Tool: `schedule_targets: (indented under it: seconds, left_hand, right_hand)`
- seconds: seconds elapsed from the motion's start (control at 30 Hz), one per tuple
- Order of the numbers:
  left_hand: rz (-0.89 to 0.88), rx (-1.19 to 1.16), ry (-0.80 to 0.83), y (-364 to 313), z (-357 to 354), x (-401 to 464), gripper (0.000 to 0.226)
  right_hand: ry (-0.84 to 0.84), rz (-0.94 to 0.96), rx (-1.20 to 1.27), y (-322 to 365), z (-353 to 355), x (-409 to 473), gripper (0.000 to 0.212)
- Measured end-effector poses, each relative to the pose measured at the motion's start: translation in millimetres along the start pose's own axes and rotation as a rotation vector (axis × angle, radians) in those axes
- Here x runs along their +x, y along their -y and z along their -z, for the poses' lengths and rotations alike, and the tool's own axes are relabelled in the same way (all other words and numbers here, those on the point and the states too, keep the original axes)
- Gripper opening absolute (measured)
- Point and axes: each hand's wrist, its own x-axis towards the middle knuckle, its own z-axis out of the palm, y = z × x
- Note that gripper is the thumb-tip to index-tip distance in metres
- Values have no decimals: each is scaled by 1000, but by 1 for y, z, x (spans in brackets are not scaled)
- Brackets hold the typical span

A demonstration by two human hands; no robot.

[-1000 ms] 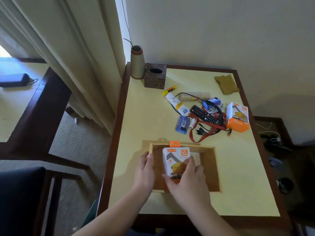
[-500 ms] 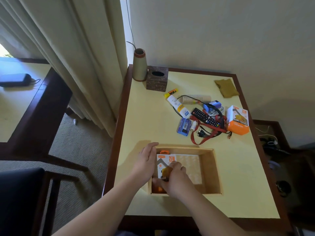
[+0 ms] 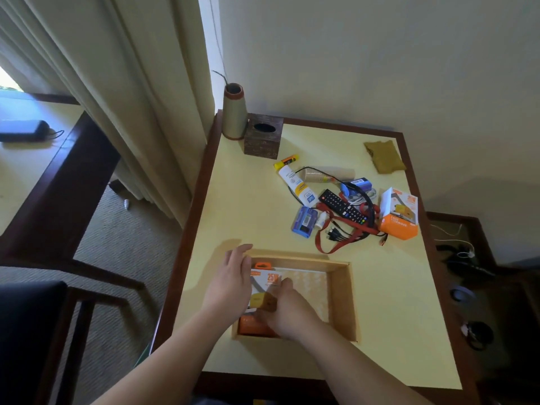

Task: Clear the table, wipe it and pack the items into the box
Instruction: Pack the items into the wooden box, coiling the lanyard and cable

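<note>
An open wooden box (image 3: 342,299) sits on the yellow table (image 3: 248,211) near its front edge. A white and orange charger package (image 3: 267,280) lies flat in the box's left side. My right hand (image 3: 287,315) rests on top of that package, fingers around its lower part. My left hand (image 3: 230,283) lies open against the box's left wall. Farther back lie a second charger package (image 3: 399,213), a black remote (image 3: 343,207), a red lanyard (image 3: 336,241), a blue card box (image 3: 304,222), a white tube (image 3: 296,185), a glue stick (image 3: 286,161) and an olive cloth (image 3: 384,156).
A tall vase (image 3: 233,112) and a dark tissue box (image 3: 264,135) stand at the table's back left corner. A curtain (image 3: 131,83) hangs to the left. A dark chair (image 3: 32,331) is at the lower left. Cables lie on the low stand (image 3: 464,258) to the right.
The charger package went from upright above the box to lying flat in its left side, with my right hand following it down. My left hand stayed at the box's left wall.
</note>
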Motion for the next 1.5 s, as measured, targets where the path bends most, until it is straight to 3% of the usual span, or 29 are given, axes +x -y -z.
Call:
schedule_targets:
  seconds: [0.13,0.23,0.33,0.47,0.5,0.6,0.67,0.93,1.07,1.17,1.23,1.33,1.4,1.5]
  left_hand:
    - [-86,164,-92,-6,2,0,40]
    - [-84,247,-100,-14,-7,-2,57]
    - [-6,277,-80,-20,-19,-4,72]
    - [113,239,-113,-17,-19,-2,79]
    - [132,234,-114,-17,-18,-2,79]
    - [132,240,-118,-18,-18,-2,76]
    - [111,244,-132,-19,-19,-3,71]
    - [83,269,-260,-22,-24,-9,62]
    - [84,271,-250,-24,-22,-10,62]
    - [65,263,-256,-24,-23,-9,61]
    - [57,260,-252,-23,-23,-7,61]
    - [47,244,-245,-20,-23,-7,62]
    - [32,229,-242,-18,-24,-7,60]
    - [17,227,-232,-16,-24,-7,58]
  right_hand:
    - [-29,134,7,-9,45,-9,47]
    - [-82,154,323,-24,100,-9,23]
    - [-363,143,563,-44,169,1,17]
    - [-754,-15,403,-91,248,38,7]
    - [-783,-86,360,-104,261,51,15]
    - [-676,-322,181,-141,287,91,66]
    - [-608,-413,74,-159,294,111,84]
    - [-475,-423,73,-183,293,150,101]
    - [-540,-424,150,-185,285,146,95]
    - [-718,-421,326,-180,281,127,76]
    - [-903,-348,387,-172,272,105,81]
    - [-1106,-6,399,-148,238,55,98]
    - [-1059,198,402,-129,200,15,104]
    - [-804,302,420,-98,136,-38,107]
